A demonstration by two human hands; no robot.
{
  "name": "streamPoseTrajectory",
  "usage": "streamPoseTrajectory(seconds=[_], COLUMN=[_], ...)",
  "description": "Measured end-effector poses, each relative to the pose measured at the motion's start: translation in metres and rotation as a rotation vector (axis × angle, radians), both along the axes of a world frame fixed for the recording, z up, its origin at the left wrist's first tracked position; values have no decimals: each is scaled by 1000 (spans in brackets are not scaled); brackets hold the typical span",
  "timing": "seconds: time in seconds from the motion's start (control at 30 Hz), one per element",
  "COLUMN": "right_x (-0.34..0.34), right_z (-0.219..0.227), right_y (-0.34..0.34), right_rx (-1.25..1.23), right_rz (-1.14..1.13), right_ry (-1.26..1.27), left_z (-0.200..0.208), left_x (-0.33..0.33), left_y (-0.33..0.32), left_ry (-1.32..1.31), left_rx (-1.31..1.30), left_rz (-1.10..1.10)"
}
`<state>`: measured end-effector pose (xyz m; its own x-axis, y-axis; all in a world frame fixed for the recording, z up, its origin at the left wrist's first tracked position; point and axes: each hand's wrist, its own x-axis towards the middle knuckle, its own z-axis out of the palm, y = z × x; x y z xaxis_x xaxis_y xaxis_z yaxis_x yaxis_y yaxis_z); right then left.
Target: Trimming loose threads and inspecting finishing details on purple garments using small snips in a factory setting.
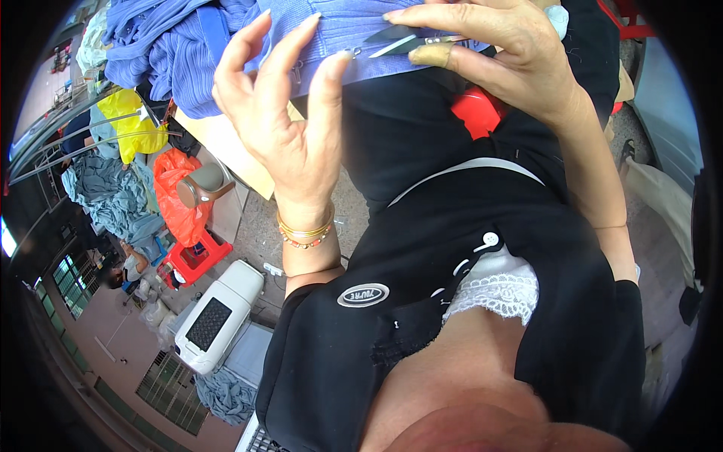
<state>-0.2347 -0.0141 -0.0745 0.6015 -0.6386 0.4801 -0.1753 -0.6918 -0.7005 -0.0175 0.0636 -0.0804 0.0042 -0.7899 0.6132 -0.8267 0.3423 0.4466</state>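
Note:
A blue ribbed knit garment (360, 21) lies across my lap at the top of the view. My left hand (290, 124) hovers at its near edge with the fingers spread. Its thumb tip is close to a small loop or thread on the knit, too fine to make out. My right hand (512, 56) grips a pair of small thread snips (395, 47), whose blades point left toward my left thumb. Tan tape is wrapped round the right thumb. The blades look parted over the cloth.
More blue knitwear (181, 56) is heaped at the upper left. Beyond it are a yellow bag (124, 124), an orange-red bag (177, 200), grey-blue cloth (113, 196) and a red stool (199, 260). A white machine (218, 316) stands at my left. Another person (134, 265) sits farther off.

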Motion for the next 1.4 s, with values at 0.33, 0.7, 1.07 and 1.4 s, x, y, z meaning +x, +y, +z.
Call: streamPoseTrajectory(seconds=[0.33, 0.7, 1.07, 1.4], right_x=[-5, 28, 16, -21], right_z=[-4, -35, -12, -31], right_y=[1, -17, -5, -2], right_rx=[39, -443, -234, 305], right_rz=[-1, -30, -62, -110], right_ry=[-95, -406, -80, -374], left_z=[-7, -8, -15, -24], left_x=[3, 1, -3, 20], left_y=[0, 5, -1, 2], left_ry=[-8, -3, 99, 299], left_rx=[-91, -148, -172, 74], left_rz=[9, 66, 27, 132])
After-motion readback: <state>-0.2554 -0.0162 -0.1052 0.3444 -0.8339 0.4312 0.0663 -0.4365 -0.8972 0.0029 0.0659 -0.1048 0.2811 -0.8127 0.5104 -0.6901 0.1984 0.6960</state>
